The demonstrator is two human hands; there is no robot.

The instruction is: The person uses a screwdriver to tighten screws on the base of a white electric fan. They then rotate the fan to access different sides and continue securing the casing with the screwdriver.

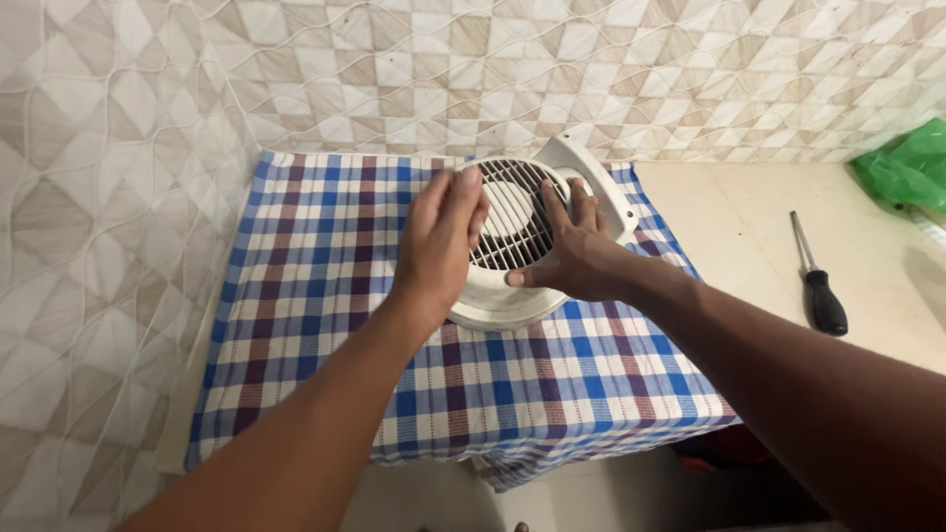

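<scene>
While the white fan (512, 236) lies on the blue checked cloth (325, 296), the person has both hands on it. The left hand (441, 241) is flat, fingers pressed together, against the fan's left rim. The right hand (572, 251) is spread over the round grille, thumb low on the rim. It looks like the person is gripping the grille to turn it or pull it loose. Next, both hands would need a firm, even hold so the fan does not slide on the cloth. To the right of the fan, well apart, a screwdriver (818, 281) with a black handle lies on the pale counter (749, 227). Farther right sits a green bag (912, 167). Nothing stands between the hands and the fan.
</scene>
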